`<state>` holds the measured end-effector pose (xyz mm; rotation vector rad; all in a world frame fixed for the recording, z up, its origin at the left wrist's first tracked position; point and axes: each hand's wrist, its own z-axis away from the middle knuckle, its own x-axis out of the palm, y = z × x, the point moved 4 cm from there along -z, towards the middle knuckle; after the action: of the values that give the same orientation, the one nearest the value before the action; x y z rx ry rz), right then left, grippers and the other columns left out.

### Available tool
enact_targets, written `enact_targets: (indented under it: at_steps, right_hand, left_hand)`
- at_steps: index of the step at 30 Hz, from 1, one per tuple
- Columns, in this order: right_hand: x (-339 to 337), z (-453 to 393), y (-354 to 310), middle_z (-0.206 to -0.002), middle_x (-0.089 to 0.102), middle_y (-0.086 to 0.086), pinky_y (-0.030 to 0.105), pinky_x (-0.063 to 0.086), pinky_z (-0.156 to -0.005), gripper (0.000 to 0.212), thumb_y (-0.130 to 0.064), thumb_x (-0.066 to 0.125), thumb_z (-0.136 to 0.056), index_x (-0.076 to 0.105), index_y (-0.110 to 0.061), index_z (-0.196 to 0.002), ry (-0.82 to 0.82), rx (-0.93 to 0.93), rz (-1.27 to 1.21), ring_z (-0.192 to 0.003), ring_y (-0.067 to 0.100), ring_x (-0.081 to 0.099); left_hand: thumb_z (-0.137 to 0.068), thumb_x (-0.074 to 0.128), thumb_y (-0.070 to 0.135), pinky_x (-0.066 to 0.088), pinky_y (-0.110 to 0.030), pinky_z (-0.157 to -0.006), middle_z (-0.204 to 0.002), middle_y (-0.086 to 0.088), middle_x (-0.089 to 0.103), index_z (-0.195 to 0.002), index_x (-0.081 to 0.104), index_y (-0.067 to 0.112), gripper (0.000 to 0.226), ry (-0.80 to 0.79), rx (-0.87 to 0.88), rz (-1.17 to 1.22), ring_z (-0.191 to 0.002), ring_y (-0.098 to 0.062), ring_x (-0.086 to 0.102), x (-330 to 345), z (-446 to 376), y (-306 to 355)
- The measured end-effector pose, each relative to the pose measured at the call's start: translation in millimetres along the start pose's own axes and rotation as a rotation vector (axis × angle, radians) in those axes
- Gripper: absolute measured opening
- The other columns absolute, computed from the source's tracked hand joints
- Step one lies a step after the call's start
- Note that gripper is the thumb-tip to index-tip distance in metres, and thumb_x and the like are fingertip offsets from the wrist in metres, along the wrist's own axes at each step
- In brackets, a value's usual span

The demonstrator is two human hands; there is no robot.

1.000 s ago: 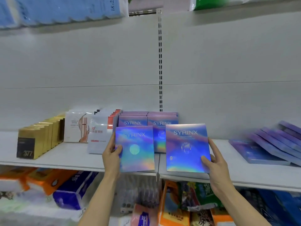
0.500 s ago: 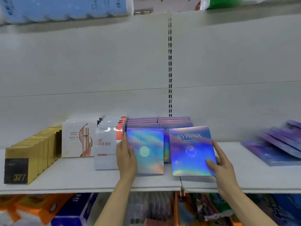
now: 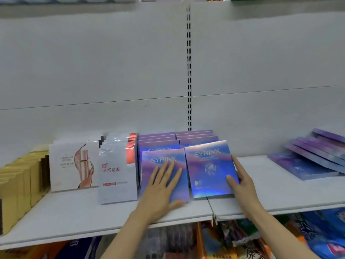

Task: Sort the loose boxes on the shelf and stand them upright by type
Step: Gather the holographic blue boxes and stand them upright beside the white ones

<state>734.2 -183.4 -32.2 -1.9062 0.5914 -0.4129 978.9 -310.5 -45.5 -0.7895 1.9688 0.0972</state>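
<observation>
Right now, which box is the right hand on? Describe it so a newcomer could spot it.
On the white shelf, find the upright purple rows in the middle. The SYRINX box is the front one of the right row, gripped at its edge by the right hand. Unlike its neighbour under the left hand, it tilts and shows a gem-like emblem.

My left hand [image 3: 162, 186] covers the lower front of the near-left SYRINX box [image 3: 164, 165]. The gold boxes [image 3: 18, 186] run off the left edge, blurred. Print on the white sachets [image 3: 74, 165] is too small to read.
</observation>
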Motion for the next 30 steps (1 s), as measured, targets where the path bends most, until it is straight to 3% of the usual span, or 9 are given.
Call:
enact_targets:
  at_steps: [3,5,6,7,9,12,20,24,30]
  right_hand:
    - [6,-6,2,-0.138,0.048,-0.014,0.033,0.041,-0.106,0.069,-0.021,0.066,-0.086,0.033,-0.040,-0.143,-0.051,-0.019,0.192,-0.127,0.008,0.047]
    - [12,-13,8,-0.132,0.039,-0.011,0.030,0.034,-0.107,0.088,-0.032,0.076,-0.078,0.024,-0.032,-0.149,-0.055,-0.009,0.416,-0.128,0.014,0.037]
    - [16,-17,8,-0.138,0.034,-0.006,0.030,0.028,-0.108,0.101,-0.047,0.076,-0.070,0.019,-0.025,-0.151,-0.049,-0.025,0.586,-0.133,0.019,0.030]
    - [20,-20,7,-0.149,0.026,0.000,0.033,0.022,-0.111,0.114,-0.063,0.068,-0.062,0.016,-0.018,-0.153,-0.049,-0.087,0.782,-0.139,0.022,0.021]
    - [29,-23,8,-0.160,0.010,0.007,0.035,0.007,-0.115,0.121,-0.076,0.051,-0.061,0.011,-0.010,-0.154,-0.106,-0.331,1.078,-0.146,0.023,0.006]
    - [39,-25,10,-0.159,0.015,0.013,0.037,0.006,-0.116,0.108,-0.075,0.044,-0.072,0.018,-0.007,-0.152,-0.229,-0.495,1.260,-0.147,0.024,0.008]
    - [52,-31,1,-0.151,0.035,0.021,0.044,0.023,-0.110,0.097,-0.068,0.041,-0.077,0.038,0.002,-0.143,-0.271,-0.496,1.380,-0.140,0.036,0.032]
    - [38,-14,-13,-0.131,0.058,0.015,0.038,0.031,-0.103,0.070,-0.051,0.044,-0.083,0.052,-0.001,-0.132,-0.103,-0.575,1.302,-0.118,0.032,0.057]
    - [-10,14,-41,-0.106,0.068,0.008,0.037,0.049,-0.086,0.043,-0.035,0.062,-0.084,0.065,-0.006,-0.116,0.104,-0.690,1.263,-0.095,0.027,0.064]
  left_hand:
    - [-0.093,0.028,0.075,0.011,-0.048,-0.118,-0.165,-0.010,0.009,-0.158,0.017,0.017,0.088,-0.023,-0.024,-0.049,-0.152,-0.029,0.007,7,-6,-4]
    - [-0.097,0.026,0.070,0.012,-0.048,-0.117,-0.165,-0.010,0.008,-0.158,0.016,0.017,0.081,-0.031,-0.039,-0.054,-0.152,-0.029,0.007,8,-11,-6]
    - [-0.098,0.026,0.066,0.013,-0.048,-0.117,-0.166,-0.009,0.006,-0.158,0.015,0.018,0.077,-0.029,-0.044,-0.057,-0.152,-0.028,0.006,10,-11,-7]
    - [-0.099,0.027,0.063,0.013,-0.047,-0.117,-0.166,-0.008,0.005,-0.158,0.013,0.019,0.075,-0.029,-0.047,-0.057,-0.153,-0.027,0.005,10,-11,-7]
    - [-0.099,0.031,0.062,0.011,-0.046,-0.118,-0.166,-0.008,0.004,-0.158,0.012,0.022,0.074,-0.016,-0.059,-0.057,-0.153,-0.026,0.004,10,-8,-9]
    - [-0.095,0.035,0.063,0.013,-0.046,-0.119,-0.165,-0.008,0.008,-0.158,0.016,0.025,0.076,-0.004,-0.065,-0.073,-0.152,-0.026,0.009,7,-13,-13]
    - [-0.085,0.040,0.060,0.022,-0.051,-0.114,-0.161,-0.014,0.026,-0.152,0.037,0.021,0.078,-0.046,-0.082,-0.086,-0.148,-0.033,0.025,1,-25,-11]
    - [-0.089,0.040,0.053,0.029,-0.050,-0.109,-0.146,-0.012,0.050,-0.138,0.056,0.012,0.066,0.038,-0.008,-0.083,-0.133,-0.034,0.048,-13,-33,6]
    - [-0.089,0.041,0.049,0.035,-0.039,-0.096,-0.121,-0.007,0.063,-0.126,0.062,0.012,0.057,0.102,0.078,0.000,-0.107,-0.029,0.058,-36,-58,61]
